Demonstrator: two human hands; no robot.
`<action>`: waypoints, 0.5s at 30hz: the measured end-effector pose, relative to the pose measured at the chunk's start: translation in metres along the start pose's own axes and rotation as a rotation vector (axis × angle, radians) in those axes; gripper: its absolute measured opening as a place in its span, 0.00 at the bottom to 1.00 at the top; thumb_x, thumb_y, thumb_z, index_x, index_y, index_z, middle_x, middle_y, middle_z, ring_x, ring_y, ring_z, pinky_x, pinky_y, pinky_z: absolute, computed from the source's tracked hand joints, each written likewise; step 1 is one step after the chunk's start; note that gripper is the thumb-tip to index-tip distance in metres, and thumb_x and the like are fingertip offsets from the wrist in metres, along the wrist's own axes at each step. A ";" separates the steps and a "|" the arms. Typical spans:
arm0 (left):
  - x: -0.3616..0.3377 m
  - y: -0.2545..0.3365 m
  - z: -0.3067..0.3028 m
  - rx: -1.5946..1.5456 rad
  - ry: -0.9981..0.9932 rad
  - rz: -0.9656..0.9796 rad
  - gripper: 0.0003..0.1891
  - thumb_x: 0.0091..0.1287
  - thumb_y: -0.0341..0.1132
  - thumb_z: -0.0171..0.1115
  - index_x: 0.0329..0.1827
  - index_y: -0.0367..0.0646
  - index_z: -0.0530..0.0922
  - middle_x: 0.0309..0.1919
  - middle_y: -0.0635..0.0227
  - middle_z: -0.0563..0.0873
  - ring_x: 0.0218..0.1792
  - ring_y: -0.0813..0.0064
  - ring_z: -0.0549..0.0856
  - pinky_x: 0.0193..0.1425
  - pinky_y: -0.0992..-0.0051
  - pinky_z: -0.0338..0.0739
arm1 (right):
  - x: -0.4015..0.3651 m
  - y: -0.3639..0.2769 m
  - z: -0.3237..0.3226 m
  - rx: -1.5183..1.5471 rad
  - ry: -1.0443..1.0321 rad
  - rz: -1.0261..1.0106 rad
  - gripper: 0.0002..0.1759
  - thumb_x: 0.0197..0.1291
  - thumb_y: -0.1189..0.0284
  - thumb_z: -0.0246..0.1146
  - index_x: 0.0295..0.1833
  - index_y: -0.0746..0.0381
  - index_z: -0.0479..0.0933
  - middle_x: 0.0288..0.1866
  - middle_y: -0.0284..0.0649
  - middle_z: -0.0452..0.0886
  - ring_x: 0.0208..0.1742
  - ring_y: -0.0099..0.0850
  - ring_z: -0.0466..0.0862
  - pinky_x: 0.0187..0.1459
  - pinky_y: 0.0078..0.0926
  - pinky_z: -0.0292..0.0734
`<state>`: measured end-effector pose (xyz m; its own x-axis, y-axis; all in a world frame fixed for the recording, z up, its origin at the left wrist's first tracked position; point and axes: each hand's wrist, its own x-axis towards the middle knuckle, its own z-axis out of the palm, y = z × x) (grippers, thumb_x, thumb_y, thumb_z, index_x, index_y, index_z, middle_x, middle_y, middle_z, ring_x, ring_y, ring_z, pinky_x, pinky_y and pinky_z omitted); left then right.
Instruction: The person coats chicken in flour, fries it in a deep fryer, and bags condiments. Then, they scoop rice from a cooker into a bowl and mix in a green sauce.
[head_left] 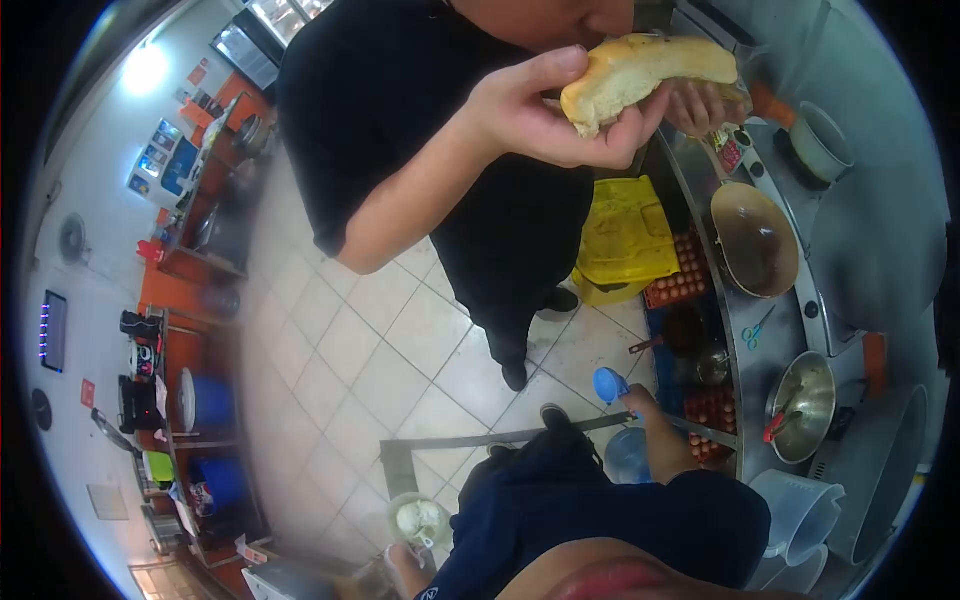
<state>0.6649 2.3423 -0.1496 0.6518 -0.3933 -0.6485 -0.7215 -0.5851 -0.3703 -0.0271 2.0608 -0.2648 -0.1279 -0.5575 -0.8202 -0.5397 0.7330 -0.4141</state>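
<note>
My right hand [641,400] is closed around the handle of a blue scoop [608,385], held out over the tiled floor. My left hand [408,568] shows only in part at the bottom edge. It is just below a pale bowl [393,522] with white contents; its fingers are too unclear to tell what they hold. A co-worker in black clothes [400,110] stands facing me. The co-worker's raised hand [500,105] grips a piece of bread [650,68] close to the face.
A steel counter on the right bears a brown pan [756,240], scissors [757,328], a metal wok [820,395] and clear plastic jugs [790,510]. Below it are egg trays [690,262] and a yellow container [628,235]. Shelves [185,380] line the left wall.
</note>
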 end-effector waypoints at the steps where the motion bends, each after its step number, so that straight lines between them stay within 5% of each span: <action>1: 0.000 0.000 -0.003 -0.009 -0.016 -0.010 0.14 0.57 0.41 0.63 0.34 0.37 0.81 0.33 0.56 0.85 0.29 0.63 0.83 0.31 0.64 0.77 | -0.001 0.000 0.000 0.001 0.005 -0.002 0.15 0.52 0.67 0.60 0.26 0.71 0.76 0.18 0.47 0.78 0.18 0.35 0.80 0.22 0.34 0.74; 6: -0.027 0.014 -0.046 -0.113 -0.053 -0.062 0.13 0.57 0.39 0.63 0.33 0.35 0.81 0.34 0.54 0.85 0.29 0.63 0.84 0.30 0.64 0.78 | -0.003 0.001 -0.001 -0.010 0.001 0.015 0.14 0.51 0.69 0.60 0.23 0.70 0.76 0.17 0.46 0.78 0.16 0.36 0.80 0.21 0.34 0.75; 9: 0.013 -0.012 -0.006 0.085 -0.042 0.011 0.16 0.53 0.43 0.68 0.35 0.38 0.83 0.37 0.57 0.86 0.33 0.63 0.85 0.35 0.66 0.79 | 0.001 0.004 0.000 0.019 -0.012 0.027 0.13 0.49 0.68 0.61 0.24 0.70 0.77 0.16 0.48 0.78 0.19 0.37 0.81 0.24 0.34 0.76; 15: 0.037 -0.021 -0.002 -0.100 0.062 0.004 0.15 0.55 0.43 0.65 0.36 0.39 0.83 0.36 0.58 0.86 0.34 0.63 0.85 0.37 0.64 0.78 | 0.001 -0.011 0.008 0.052 -0.007 0.074 0.15 0.50 0.66 0.64 0.24 0.69 0.77 0.17 0.46 0.78 0.18 0.36 0.80 0.24 0.34 0.75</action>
<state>0.7045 2.3385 -0.1639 0.6642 -0.4374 -0.6062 -0.6995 -0.6497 -0.2976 -0.0148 2.0546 -0.2643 -0.1603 -0.4982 -0.8521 -0.4851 0.7916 -0.3716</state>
